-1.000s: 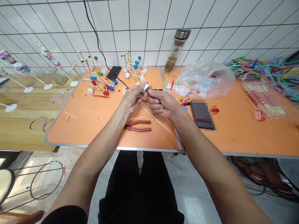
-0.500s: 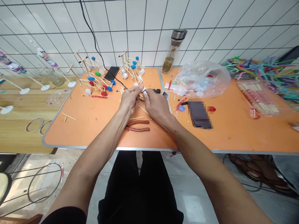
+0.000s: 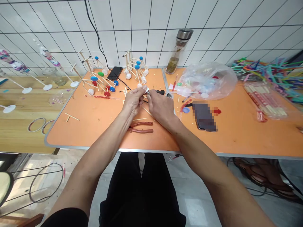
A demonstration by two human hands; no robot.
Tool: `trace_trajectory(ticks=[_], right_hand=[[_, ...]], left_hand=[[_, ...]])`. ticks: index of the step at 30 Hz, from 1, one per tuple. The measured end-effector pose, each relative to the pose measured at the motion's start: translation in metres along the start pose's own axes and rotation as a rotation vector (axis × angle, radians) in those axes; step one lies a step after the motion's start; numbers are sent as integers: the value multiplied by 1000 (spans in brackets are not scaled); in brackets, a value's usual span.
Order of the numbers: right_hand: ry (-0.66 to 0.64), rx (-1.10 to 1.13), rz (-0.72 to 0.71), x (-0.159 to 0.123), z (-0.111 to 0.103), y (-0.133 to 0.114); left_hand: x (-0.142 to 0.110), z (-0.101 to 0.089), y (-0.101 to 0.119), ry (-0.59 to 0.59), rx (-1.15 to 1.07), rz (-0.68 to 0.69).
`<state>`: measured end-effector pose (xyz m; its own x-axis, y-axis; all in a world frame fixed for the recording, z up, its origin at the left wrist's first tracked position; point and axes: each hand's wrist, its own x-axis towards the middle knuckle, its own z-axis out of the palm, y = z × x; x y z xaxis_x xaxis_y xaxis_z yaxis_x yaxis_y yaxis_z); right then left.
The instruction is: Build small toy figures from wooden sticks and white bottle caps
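White tab (image 3: 147,90) pinched above the middle of an orange desk (image 3: 94,129); the left hand (image 3: 133,101) has its fingers (image 3: 139,90) closed on it from the left; the right hand (image 3: 161,108) sits just beside, its fingers (image 3: 153,97) curled inward, though whether they grip the tab cannot be told; a thin wooden stick (image 3: 146,110) lies by the right hand; red-handled pliers (image 3: 139,127) rest on the desk below the wrists; wooden-stick models (image 3: 134,71) with blue caps stand beyond the hands; a blurred phone (image 3: 203,117) and a clear plastic bag (image 3: 208,80) lie to the right; a glass bottle (image 3: 177,47) stands before the tiled wall (image 3: 146,19).
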<state>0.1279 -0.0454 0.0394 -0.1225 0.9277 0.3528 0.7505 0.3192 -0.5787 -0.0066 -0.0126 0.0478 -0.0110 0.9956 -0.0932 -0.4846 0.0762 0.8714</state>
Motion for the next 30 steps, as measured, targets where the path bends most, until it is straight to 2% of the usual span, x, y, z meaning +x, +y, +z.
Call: trace_trajectory(ticks=[2, 3, 5, 6, 8, 9, 10, 12, 13, 16, 18, 20, 22, 26, 30], right_hand=[[13, -132, -3, -2, 2, -4], [-9, -57, 14, 0, 0, -4], [-88, 230, 67, 6, -8, -2], [-169, 443, 106, 10, -13, 0], [-342, 607, 137, 17, -22, 6], [-513, 798, 179, 19, -25, 8], [-575, 966, 215, 20, -26, 10], [-528, 1103, 219, 20, -22, 11], [-458, 1108, 199, 19, -18, 11], [-220, 926, 80, 17, -4, 11], [-77, 703, -13, 18, 2, 12], [7, 466, -73, 18, 4, 15], [23, 252, -91, 18, 3, 16], [-30, -156, -48, 12, -1, 11], [-82, -388, -36, 5, -2, 3]], left_hand=[[0, 0, -3, 34, 7, 14], [0, 1, -3, 40, 10, 20], [-1, 1, -2, 16, 13, 28], [-2, 1, 0, -18, 6, 30], [-3, 2, 4, -104, -36, 37], [-4, 2, 6, -137, -65, 36], [-4, 2, 7, -151, -90, 28], [-5, 3, 10, -129, -116, -7], [-5, 3, 10, -110, -120, -24], [-5, 3, 11, -88, -129, -48], [-4, 2, 10, -76, -134, -52], [-3, 1, 10, -54, -135, -62], [-3, 1, 11, -44, -143, -79], [-2, 2, 10, -68, -169, -105], [-1, 3, 8, -23, -200, -129]])
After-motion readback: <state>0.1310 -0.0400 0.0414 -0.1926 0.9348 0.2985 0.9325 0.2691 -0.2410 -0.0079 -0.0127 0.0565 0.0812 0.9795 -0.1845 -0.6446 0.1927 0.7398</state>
